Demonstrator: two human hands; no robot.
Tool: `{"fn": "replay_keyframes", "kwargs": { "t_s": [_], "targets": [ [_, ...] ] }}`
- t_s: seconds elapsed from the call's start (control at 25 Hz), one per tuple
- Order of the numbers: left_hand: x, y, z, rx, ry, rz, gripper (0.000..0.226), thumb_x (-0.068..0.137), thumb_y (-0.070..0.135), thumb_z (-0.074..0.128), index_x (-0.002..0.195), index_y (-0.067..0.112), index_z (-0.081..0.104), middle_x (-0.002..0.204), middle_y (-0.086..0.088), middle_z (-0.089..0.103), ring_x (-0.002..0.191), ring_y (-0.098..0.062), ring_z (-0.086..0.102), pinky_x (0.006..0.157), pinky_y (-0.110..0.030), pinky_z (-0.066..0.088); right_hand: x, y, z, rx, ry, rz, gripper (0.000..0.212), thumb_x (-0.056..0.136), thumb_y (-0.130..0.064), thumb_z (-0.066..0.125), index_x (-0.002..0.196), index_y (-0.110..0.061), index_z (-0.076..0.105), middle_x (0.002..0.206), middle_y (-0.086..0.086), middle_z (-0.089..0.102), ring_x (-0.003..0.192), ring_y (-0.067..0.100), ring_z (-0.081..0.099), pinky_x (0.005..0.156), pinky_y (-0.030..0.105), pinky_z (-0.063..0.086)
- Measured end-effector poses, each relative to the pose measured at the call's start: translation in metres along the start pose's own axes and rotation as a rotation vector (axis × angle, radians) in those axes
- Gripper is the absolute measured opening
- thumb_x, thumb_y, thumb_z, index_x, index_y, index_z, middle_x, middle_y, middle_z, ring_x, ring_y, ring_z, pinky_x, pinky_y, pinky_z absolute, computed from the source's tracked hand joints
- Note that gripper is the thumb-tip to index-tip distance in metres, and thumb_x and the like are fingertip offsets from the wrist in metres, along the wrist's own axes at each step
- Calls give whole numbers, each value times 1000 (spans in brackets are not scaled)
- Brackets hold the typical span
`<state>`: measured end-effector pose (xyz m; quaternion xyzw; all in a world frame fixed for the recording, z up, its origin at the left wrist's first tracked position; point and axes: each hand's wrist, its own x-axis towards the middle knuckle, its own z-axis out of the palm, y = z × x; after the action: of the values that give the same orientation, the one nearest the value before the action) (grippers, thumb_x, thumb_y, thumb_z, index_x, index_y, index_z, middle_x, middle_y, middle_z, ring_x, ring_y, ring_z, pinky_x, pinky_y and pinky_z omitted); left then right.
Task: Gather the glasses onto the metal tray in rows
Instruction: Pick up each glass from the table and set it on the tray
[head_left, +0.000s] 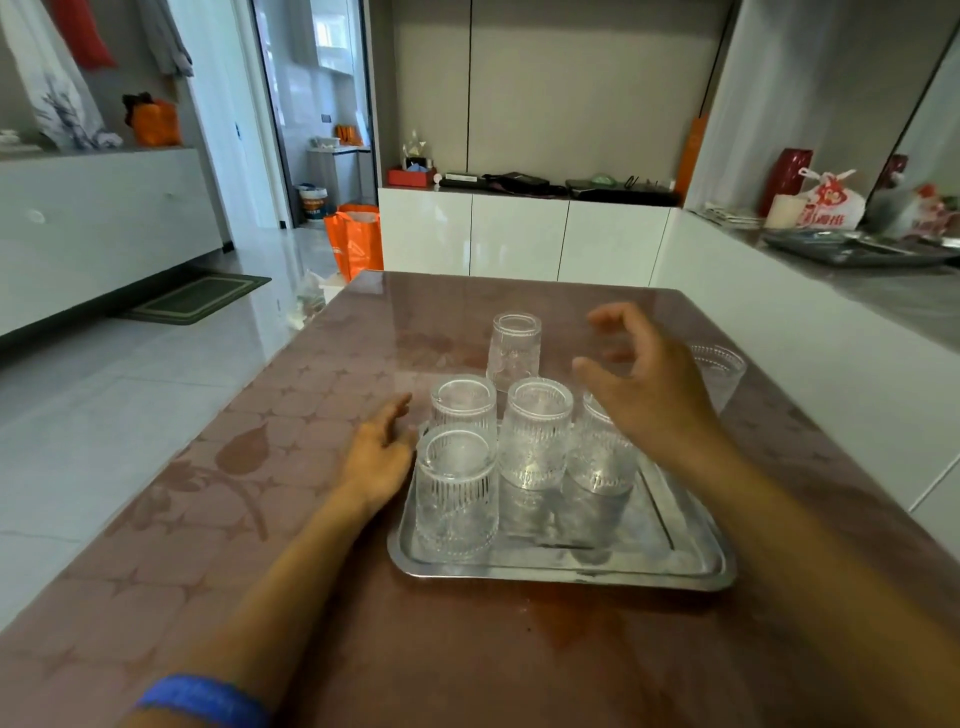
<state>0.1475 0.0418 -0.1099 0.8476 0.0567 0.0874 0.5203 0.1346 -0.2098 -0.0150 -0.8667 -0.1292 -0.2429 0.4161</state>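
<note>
Table (467, 649): big and brown, with a shiny top and a leaf pattern; everything else sits on it
Tray (566, 564): flat, silver, with round corners; it lies on the table right in front of the person, and its near half is bare
Left arm: lies along the table on the left, with a blue band (205, 699) near the bottom edge
Left hand (376, 457): open and flat, holding nothing; it rests on the table just beside the tray's left edge
Right hand (649, 387): up in the air above the back right of the tray, fingers spread and bent like a claw, holding nothing
Glasses on the tray: four, all clear with ribs and all upside down; front left glass (456, 493), back left glass (464, 402) just behind it, middle glass (536, 434), right glass (600, 457) partly hidden under the right hand
Far glass (514, 349): upside down on the table, just past the back of the tray
Side glass (719, 371): on the table to the right, partly behind the right hand, off the tray
</note>
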Motion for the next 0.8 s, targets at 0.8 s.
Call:
{"fn": "replay_keyframes", "kwargs": {
  "t_s": [0.8],
  "targets": [
    [24, -31, 2, -4, 83, 108, 10, 95, 9, 63, 98, 10, 72, 91, -4, 73, 85, -23, 69, 81, -41, 58, 155, 30, 66, -87, -186, 188, 50, 77, -32, 79, 115, -28, 48, 114, 2, 60, 97, 25, 60, 78, 40, 56]
  ]
}}
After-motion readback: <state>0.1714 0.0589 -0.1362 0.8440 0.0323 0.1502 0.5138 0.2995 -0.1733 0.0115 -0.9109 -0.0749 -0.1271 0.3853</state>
